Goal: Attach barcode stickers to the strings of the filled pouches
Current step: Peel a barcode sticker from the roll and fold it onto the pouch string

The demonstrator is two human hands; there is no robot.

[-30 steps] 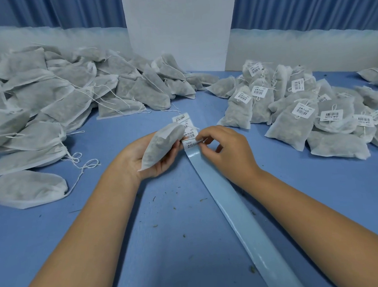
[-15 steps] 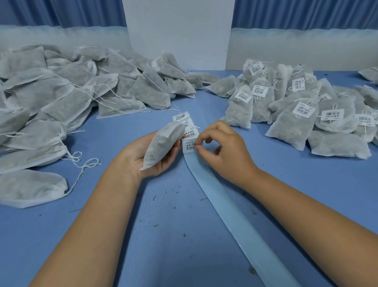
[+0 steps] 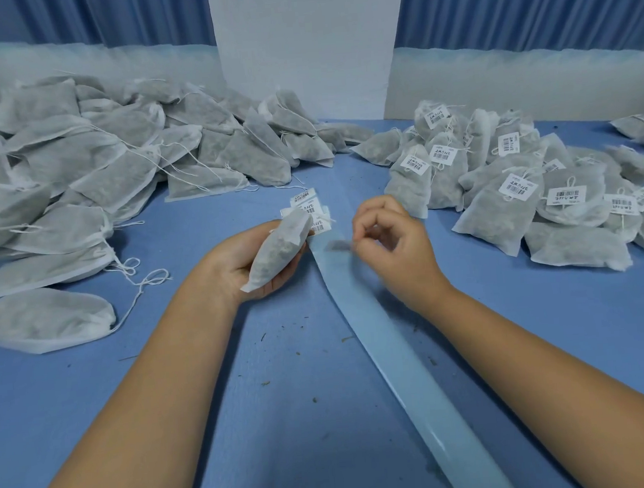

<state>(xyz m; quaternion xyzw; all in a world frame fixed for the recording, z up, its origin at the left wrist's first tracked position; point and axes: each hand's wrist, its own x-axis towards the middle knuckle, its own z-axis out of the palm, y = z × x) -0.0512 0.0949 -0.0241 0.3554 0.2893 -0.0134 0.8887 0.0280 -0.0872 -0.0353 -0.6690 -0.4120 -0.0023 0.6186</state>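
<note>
Head view: left hand (image 3: 233, 268) grips soft fibrous pouch (image 3: 279, 255); right hand (image 3: 399, 247) pinches blurred sticker (image 3: 338, 245), probably, above glossy backing strip (image 3: 392, 353).

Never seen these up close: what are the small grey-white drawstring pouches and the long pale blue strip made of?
The grey-white pouch in the left hand looks like thin non-woven fabric: matte, fuzzy, dark filling showing through. The long pale blue strip seems glossy coated release paper, judging by glints along it.

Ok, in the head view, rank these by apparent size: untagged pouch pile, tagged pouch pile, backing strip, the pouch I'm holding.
1. untagged pouch pile
2. tagged pouch pile
3. backing strip, its near end inflated by closeness to the camera
4. held pouch
</note>
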